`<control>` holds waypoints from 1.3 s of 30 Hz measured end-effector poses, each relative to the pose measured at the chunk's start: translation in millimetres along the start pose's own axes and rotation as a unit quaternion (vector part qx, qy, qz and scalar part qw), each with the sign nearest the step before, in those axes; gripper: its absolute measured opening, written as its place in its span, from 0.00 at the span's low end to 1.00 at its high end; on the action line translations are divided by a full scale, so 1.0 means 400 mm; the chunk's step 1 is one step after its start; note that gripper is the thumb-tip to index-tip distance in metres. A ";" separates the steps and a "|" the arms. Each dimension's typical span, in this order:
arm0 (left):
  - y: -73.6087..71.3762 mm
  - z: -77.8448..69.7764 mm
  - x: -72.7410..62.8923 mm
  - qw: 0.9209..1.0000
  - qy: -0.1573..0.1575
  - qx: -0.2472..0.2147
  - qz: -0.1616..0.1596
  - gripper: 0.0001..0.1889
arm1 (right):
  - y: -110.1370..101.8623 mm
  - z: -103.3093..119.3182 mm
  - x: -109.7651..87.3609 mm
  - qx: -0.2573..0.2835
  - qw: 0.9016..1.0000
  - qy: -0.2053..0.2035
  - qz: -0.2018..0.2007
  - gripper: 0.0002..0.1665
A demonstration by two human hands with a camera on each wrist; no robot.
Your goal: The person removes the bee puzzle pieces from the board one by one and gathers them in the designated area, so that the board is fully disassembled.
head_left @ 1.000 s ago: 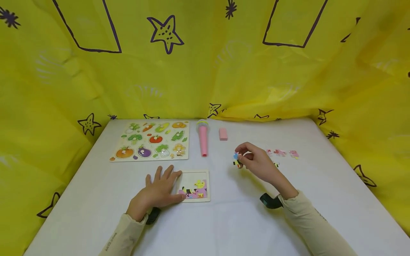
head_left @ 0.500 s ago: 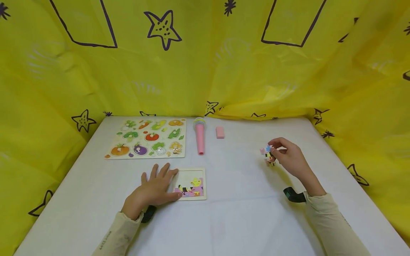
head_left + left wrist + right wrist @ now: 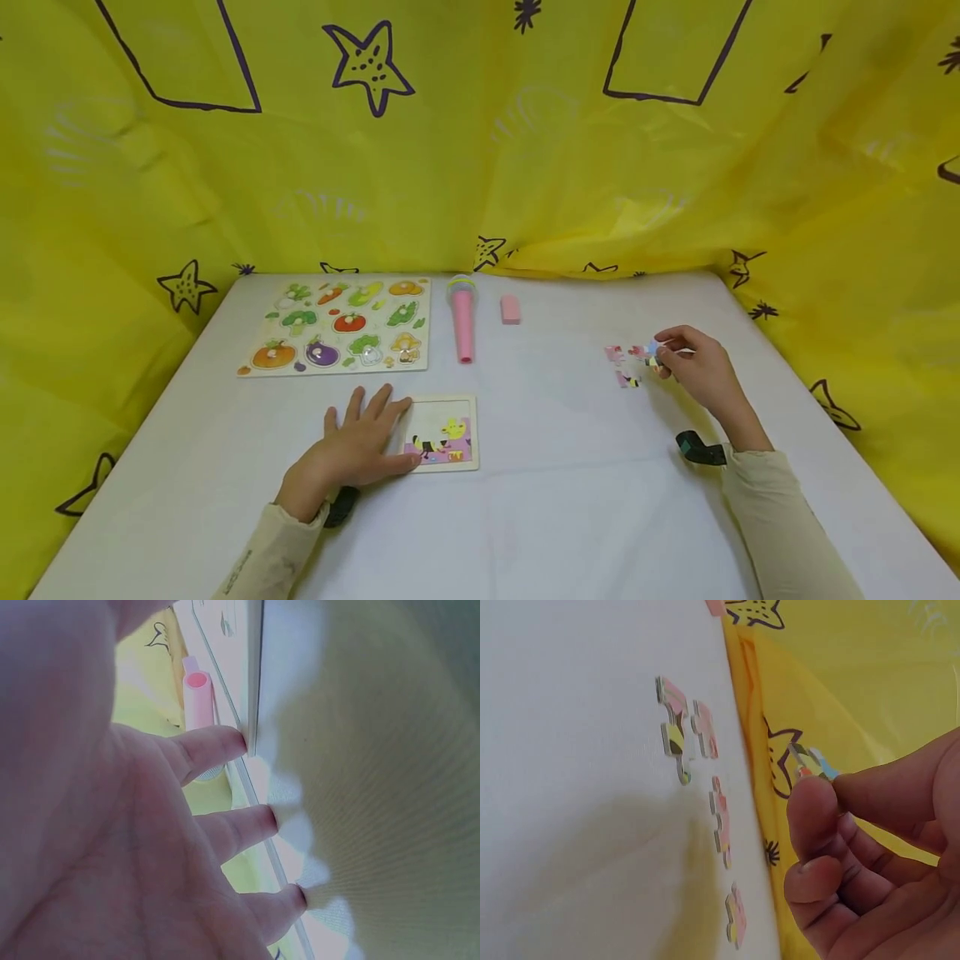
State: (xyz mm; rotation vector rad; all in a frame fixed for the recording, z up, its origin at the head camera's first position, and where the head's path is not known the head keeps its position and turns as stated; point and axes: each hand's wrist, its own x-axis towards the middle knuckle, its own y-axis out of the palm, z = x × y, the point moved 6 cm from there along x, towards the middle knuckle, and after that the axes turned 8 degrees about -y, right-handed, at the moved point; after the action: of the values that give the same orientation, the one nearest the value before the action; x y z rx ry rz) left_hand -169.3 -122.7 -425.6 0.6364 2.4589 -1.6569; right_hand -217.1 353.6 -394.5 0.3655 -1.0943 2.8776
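Observation:
My right hand pinches a small jigsaw piece with blue, yellow and black print between thumb and forefinger, held above the table. Below and beside it lie loose jigsaw pieces; a black-and-yellow one is nearest me, a pink one farther back. The right wrist view shows several, including a pink piece. My left hand lies with fingers spread at the left side of a wooden puzzle tray, forefinger and thumb touching its edge. Joined pieces fill the tray's lower part.
A vegetable peg puzzle board lies at the back left. Beside it are a pink toy microphone and a small pink block. A yellow patterned cloth hangs behind and along the sides of the white table.
My right hand has carried the jigsaw piece to the right, over to the loose pieces, uncovering those left of it. My left hand stays on the tray. The head view has shifted slightly.

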 end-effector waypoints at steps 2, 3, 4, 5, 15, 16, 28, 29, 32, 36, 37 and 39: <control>-0.004 0.000 0.001 1.000 -0.002 -0.003 -0.002 0.47 | -0.004 -0.007 0.005 -0.006 1.000 0.005 0.000 0.18; -0.006 0.000 0.001 1.000 -0.003 -0.004 -0.003 0.47 | -0.007 -0.010 0.006 -0.010 1.000 0.007 0.000 0.18; -0.007 0.000 0.001 1.000 -0.003 -0.005 -0.004 0.48 | -0.009 -0.013 0.007 -0.013 1.000 0.009 0.001 0.17; -0.007 0.000 0.001 1.000 -0.004 -0.006 -0.004 0.48 | -0.010 -0.017 0.006 -0.017 1.000 0.011 0.004 0.17; -0.003 -0.002 0.000 1.000 0.001 -0.003 -0.003 0.48 | -0.002 -0.049 -0.010 -0.022 0.997 0.033 0.071 0.16; -0.003 -0.003 0.000 1.000 0.002 -0.003 -0.002 0.48 | 0.001 -0.051 -0.010 -0.019 0.996 0.038 0.076 0.16; -0.001 -0.003 -0.001 1.000 -0.002 0.001 0.002 0.47 | 0.023 -0.057 -0.007 -0.047 0.994 0.052 0.083 0.15; -0.001 -0.003 -0.001 1.000 -0.002 0.002 0.001 0.47 | 0.023 -0.055 -0.005 -0.055 0.994 0.050 0.082 0.16; -0.003 -0.003 0.000 1.000 0.000 0.008 -0.003 0.47 | 0.022 -0.050 -0.003 -0.076 0.993 0.040 0.078 0.17; -0.003 -0.002 0.001 1.000 0.002 0.010 -0.006 0.47 | 0.026 -0.044 -0.002 -0.107 0.991 0.018 0.083 0.15; -0.001 -0.002 0.000 1.000 0.002 0.010 -0.004 0.47 | 0.027 -0.044 -0.002 -0.113 0.990 0.015 0.086 0.14; 0.001 -0.003 0.000 1.000 0.003 0.009 -0.003 0.47 | 0.029 -0.048 -0.005 -0.125 0.988 0.010 0.090 0.12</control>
State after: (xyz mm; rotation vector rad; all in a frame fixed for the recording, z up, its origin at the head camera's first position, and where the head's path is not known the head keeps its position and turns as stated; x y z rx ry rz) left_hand -169.0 -121.5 -425.6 0.6391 2.4550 -1.6848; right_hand -220.4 357.7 -416.3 0.2341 -1.5366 2.8333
